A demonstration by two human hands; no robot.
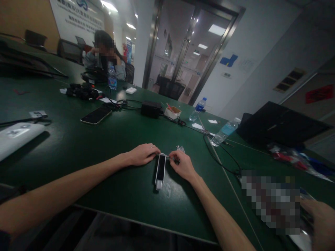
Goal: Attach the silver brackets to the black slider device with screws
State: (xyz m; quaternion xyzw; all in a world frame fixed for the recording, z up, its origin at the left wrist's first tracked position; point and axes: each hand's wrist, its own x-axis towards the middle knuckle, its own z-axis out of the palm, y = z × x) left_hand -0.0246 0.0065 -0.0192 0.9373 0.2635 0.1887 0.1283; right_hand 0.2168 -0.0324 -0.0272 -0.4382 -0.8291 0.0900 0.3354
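Note:
A narrow white-framed device with a long black face (161, 170) lies on the green table, its lighter end toward me. My left hand (143, 154) has its fingers closed at the far left corner of the device, and a ring shows on one finger. At the far right corner my right hand (182, 164) pinches with thumb and forefinger. A small dark thing shows under its fingers, too small to name. Just beyond the right hand lie small shiny metallic pieces (180, 149).
A phone (96, 115), a black box with cables (151, 109), a small open carton (172, 112) and water bottles (225, 132) stand farther back. A white case (21, 136) lies left. Another person's hand (320, 221) is at right; a person (104, 55) sits across the table.

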